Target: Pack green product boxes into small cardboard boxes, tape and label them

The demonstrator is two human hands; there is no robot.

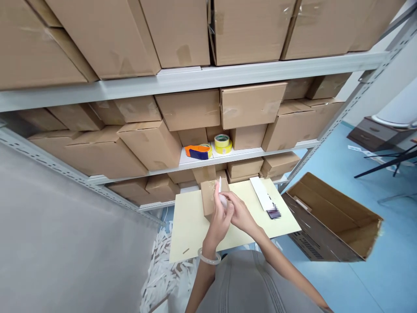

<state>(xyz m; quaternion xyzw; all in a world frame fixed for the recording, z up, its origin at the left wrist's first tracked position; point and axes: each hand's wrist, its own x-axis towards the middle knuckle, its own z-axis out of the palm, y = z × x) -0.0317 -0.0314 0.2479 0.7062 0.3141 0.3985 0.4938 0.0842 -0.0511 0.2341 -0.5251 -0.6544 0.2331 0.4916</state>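
Over the pale yellow board [187, 217], both hands meet at a small white piece that looks like paper or a label [223, 200]. My left hand [217, 221] has its thumb and fingers closed on it, and part of it sticks up past the fingertips. My right hand [241, 214] pinches the same piece from the right side. Just behind the hands is a small cardboard box [207, 195] on the board, partly hidden by them. To the right lie a long white strip or stack [260, 193] and a dark, blurred-out object [273, 212]. A pale bangle circles my left wrist.
Metal shelves [276, 66] full of cardboard boxes rise in front. Yellow tape rolls [223, 143] and an orange-and-blue tape dispenser [198, 151] sit on one shelf. A large open carton [332, 217] stands on the right floor. White paper scraps [166, 265] litter the lower left.
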